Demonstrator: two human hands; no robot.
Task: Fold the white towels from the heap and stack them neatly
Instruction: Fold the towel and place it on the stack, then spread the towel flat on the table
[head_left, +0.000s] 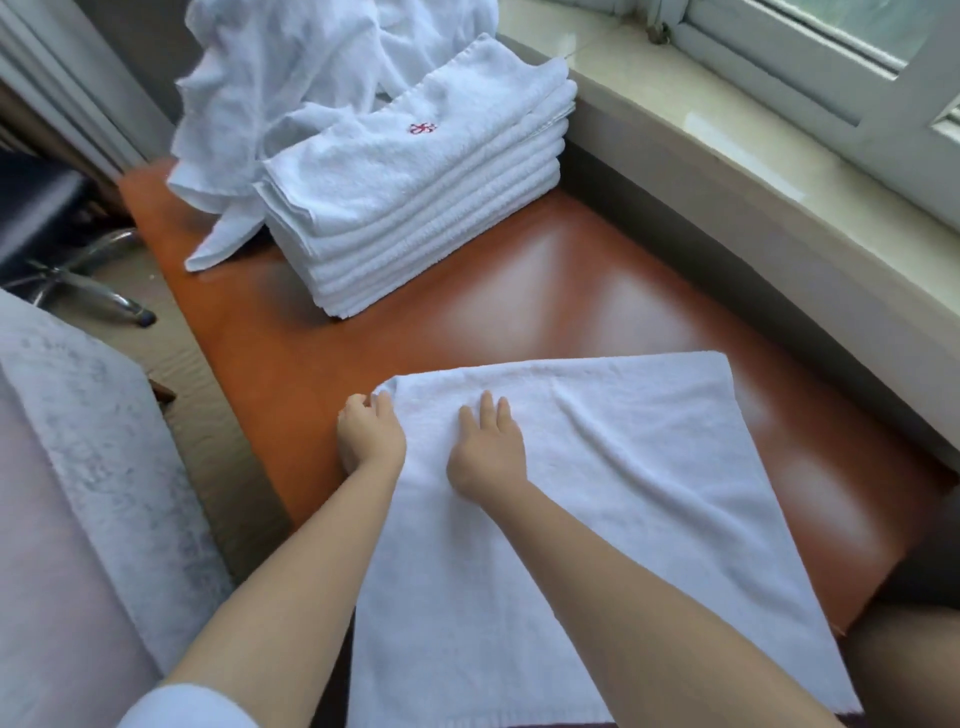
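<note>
A white towel lies spread flat on the orange-brown bench, its near end hanging toward me. My left hand sits at the towel's far left corner, fingers curled over the edge there. My right hand lies flat on the cloth beside it, fingers straight and pressing down. At the far end of the bench stands a neat stack of several folded white towels; the top one bears a small red emblem. Behind and left of the stack rises the crumpled heap of white towels.
A stone windowsill and window frame run along the right side of the bench. A chair's chrome base stands on the floor at left. A bed with a white cover fills the near left.
</note>
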